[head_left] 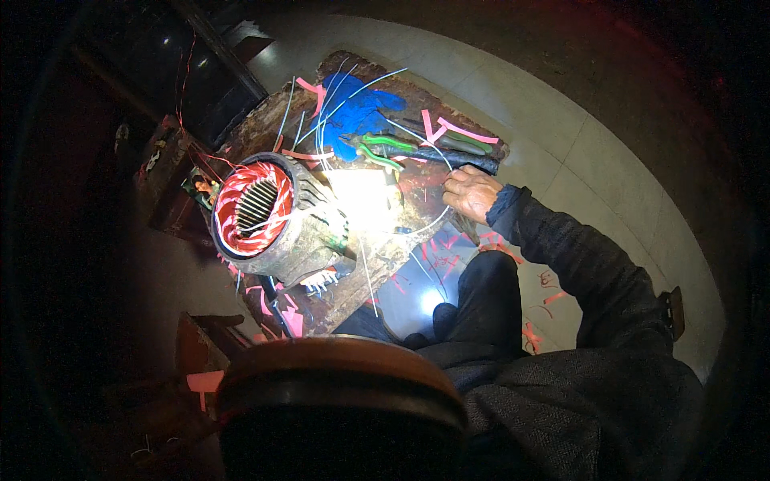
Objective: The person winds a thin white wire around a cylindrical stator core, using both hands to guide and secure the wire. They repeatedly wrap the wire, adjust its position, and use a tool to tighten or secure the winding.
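My right hand is at the right edge of the worn wooden board, its fingers curled in. A thin white cord curves up to these fingers, which appear closed on it; the fingertips are partly hidden. Just beyond the hand lies a dark, thick-handled tool. On the board's left side stands a motor stator, a grey ribbed housing with its open end tilted toward me. Red-and-white wrapped windings ring its slotted bore. White strands lie across the windings. My left hand is not in view.
Green-handled pliers, a blue glove, pink strips and loose white strands cover the far part of the wooden board. Glare washes out its middle. Red and pink scraps litter the tiled floor by my knee.
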### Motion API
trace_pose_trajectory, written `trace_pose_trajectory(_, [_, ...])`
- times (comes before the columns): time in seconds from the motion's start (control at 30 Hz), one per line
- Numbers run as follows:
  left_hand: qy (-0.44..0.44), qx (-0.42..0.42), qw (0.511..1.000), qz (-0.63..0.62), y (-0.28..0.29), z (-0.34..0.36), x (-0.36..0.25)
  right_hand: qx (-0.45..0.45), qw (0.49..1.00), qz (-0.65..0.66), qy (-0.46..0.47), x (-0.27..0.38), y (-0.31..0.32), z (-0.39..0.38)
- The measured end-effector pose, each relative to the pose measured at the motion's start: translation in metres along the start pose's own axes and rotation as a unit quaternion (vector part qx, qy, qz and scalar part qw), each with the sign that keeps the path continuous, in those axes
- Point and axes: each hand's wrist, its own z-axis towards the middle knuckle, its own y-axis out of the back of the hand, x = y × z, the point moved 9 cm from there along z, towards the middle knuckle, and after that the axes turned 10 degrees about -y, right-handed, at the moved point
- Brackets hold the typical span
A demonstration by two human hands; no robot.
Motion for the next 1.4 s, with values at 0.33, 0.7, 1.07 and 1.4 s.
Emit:
trace_pose_trajectory(0.33, [0.364,-0.107,0.834,-0.4,-0.092,0.008,0.068,-0.174,0.966,0.191,-0.014,0.075,0.087,-0.031])
trace_pose_trajectory(0.7, [0.41,-0.25,0.759,-0.439,-0.078,-0.054,0.112,0.002,0.925,0.375,-0.059,0.194,0.023,-0.067])
trace_pose_trajectory(1.07, [0.402,-0.146,0.79,-0.44,-0.022,-0.051,0.102,0.084,0.951,0.297,0.0,0.219,0.011,-0.032])
trace_pose_trajectory(1.4, [0.329,0.007,0.93,-0.162,0.068,-0.069,0.092,0.023,0.986,0.163,0.021,0.29,-0.016,0.052])
